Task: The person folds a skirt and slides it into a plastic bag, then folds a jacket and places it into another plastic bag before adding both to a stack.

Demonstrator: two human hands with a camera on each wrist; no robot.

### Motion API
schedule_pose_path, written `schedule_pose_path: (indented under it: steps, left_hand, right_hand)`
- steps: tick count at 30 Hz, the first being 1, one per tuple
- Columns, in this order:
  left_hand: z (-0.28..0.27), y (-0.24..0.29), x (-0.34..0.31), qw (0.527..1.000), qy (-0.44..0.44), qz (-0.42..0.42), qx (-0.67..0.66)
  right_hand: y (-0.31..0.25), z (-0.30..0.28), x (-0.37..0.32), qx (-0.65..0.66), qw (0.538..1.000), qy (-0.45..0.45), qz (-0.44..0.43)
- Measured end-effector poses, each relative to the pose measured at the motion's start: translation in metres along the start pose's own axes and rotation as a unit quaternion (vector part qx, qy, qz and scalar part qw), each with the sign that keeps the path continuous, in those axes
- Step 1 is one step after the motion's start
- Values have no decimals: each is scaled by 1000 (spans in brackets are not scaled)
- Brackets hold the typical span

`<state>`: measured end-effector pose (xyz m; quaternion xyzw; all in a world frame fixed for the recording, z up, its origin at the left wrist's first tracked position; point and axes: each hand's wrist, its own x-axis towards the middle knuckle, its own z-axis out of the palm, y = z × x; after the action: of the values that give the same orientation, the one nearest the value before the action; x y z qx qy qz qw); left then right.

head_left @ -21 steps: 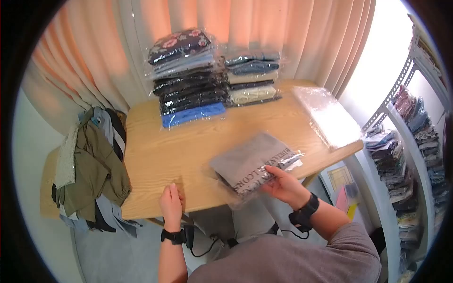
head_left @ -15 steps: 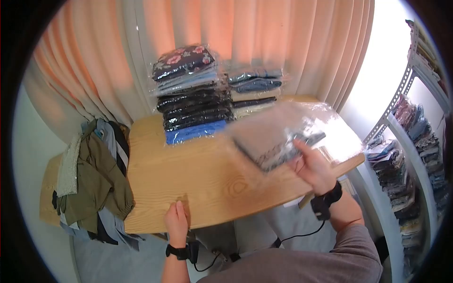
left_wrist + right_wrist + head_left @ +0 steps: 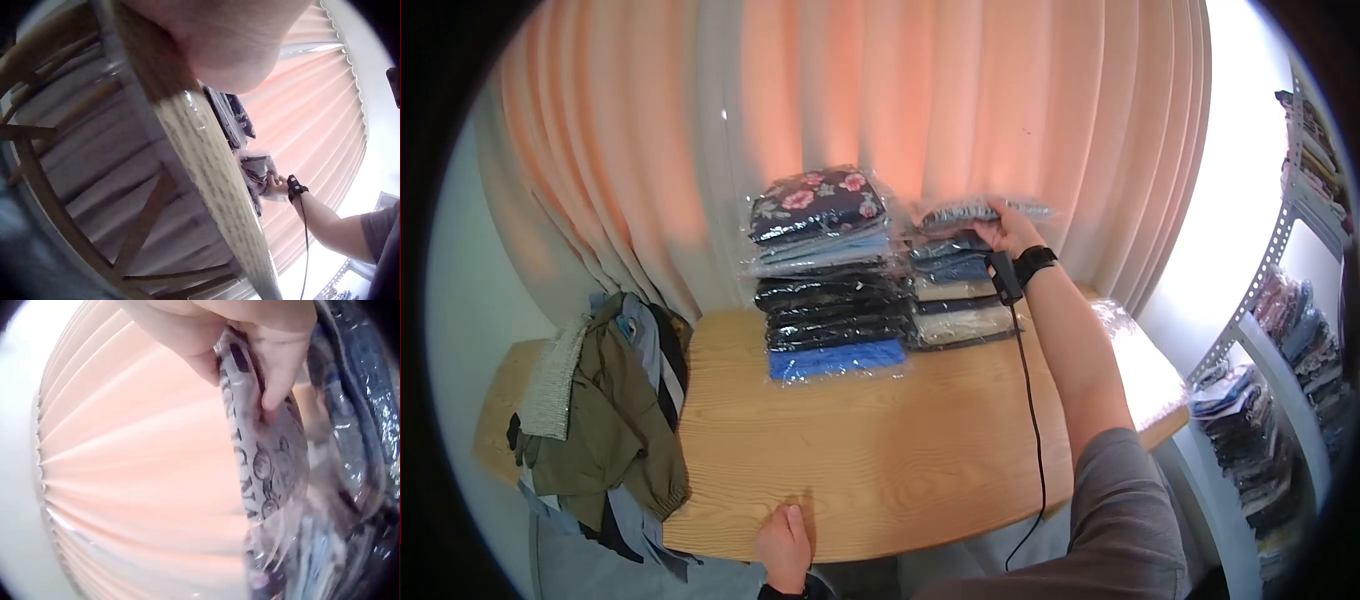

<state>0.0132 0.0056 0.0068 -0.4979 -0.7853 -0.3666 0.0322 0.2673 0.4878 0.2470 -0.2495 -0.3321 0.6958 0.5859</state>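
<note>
In the head view my right hand (image 3: 1008, 234) grips the near edge of a bagged grey garment (image 3: 960, 211) over the right stack (image 3: 955, 270). The right wrist view shows the hand (image 3: 250, 344) pinching this lettered grey garment (image 3: 269, 462), thumb on one face and fingers on the other. Whether it touches the stack below, I cannot tell. My left hand (image 3: 785, 545) rests at the table's front edge, holding nothing visible, its fingers loosely bent. Only part of that hand (image 3: 231, 44) shows in the left wrist view.
The left stack (image 3: 830, 275) of bagged clothes, floral one on top, stands beside the right stack. Loose clothes (image 3: 605, 420) hang over the table's left side. Clear plastic bags (image 3: 1135, 370) lie at the right edge. Shelves of clothes (image 3: 1250, 430) stand at far right.
My right hand has carried the bagged grey garment from the table's front, up and away, to the top of the right stack. The head view has tilted upward. The left hand stays by the front edge.
</note>
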Motion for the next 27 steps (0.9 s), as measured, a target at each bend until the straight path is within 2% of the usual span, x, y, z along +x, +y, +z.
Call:
schedule_pose_path:
  steps: [2,3,5,6,8,12,16,19,22,24,26,27]
  left_hand:
    - [-6,7,1,1000,-2,-7,2]
    - [-8,9,1,1000,-8,-15,-10]
    - [-8,10,1,999,-16,-25,-19]
    - [-9,10,2,999,-17,-26,-26]
    - [-8,9,1,999,-21,-29,-34]
    - [-9,9,1,999,-24,-21,-18]
    - [-8,13,0,1000,-5,-18,-15]
    - [-6,9,-1,1000,-12,-20,-9]
    - [-1,3,-2,1000,-4,-12,13]
    - [4,1,1,1000,14,1,3]
    - [3,2,-2,999,29,12,-6]
    - [0,4,0,1000,25,11,0]
  right_hand:
    - [23,-19,34,-76,996,18,53]
    - [29,-21,34,-73,996,14,55]
    - [42,-26,35,-184,979,66,51]
    - [46,-24,36,-182,980,64,54]
    - [52,-23,38,-76,991,90,-62]
    - [55,-18,47,-71,974,170,-134]
    - [56,-22,45,-93,976,169,-103]
    - [56,-26,41,-113,993,35,-11]
    - [54,-31,14,-91,993,76,13]
    - [65,-33,-19,-43,996,73,0]
    - [85,-41,-49,-41,998,32,46]
    - [100,-61,-53,-35,994,-49,94]
